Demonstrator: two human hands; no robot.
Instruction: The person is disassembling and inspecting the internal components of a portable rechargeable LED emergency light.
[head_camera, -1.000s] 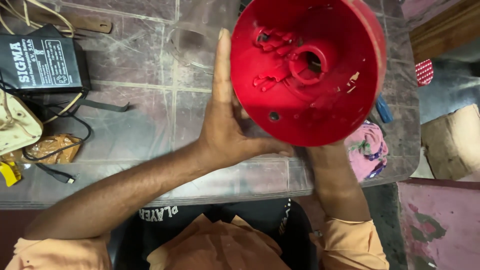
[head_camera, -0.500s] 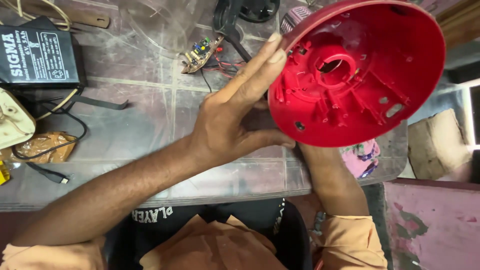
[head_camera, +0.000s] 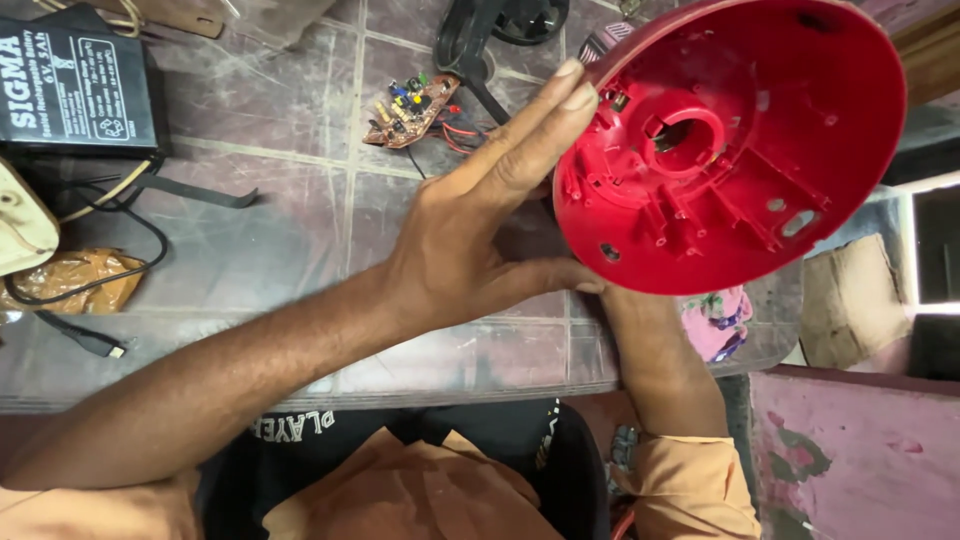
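Against red housing (head_camera: 740, 150), flat left hand (head_camera: 470, 240)

There is just one camera, worn on the person's head; it looks almost straight down from above, so the person's own lap and orange sleeves fill the bottom of the frame; the view is very close, near enough that the left hand (head_camera: 470, 235) and the red round shell (head_camera: 735, 140) take up the middle and upper right; the tiled table (head_camera: 290, 230) stretches away toward the top, with a black battery box (head_camera: 75, 85) in the upper left; floor shows at the right edge; no second view shares this scene.
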